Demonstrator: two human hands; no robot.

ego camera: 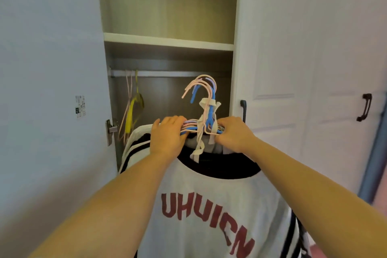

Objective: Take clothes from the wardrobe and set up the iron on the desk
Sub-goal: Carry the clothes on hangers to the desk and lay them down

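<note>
I hold a bunch of clothes on several pink and blue hangers (204, 92) in front of the open wardrobe (167, 58). The hooks are off the rail (167, 73) and point up. The front garment is a white T-shirt (209, 205) with a black collar and dark red letters. A striped black and white garment (136, 142) hangs behind it. My left hand (169, 132) grips the hangers' left shoulders. My right hand (232, 132) grips their right side. A pale fabric strap (201, 132) dangles between my hands.
Empty pink and yellow hangers (132, 109) stay on the rail at the left. A shelf (167, 41) sits above the rail. The open door (52, 90) stands at the left. Closed white doors with dark handles (365, 107) are at the right.
</note>
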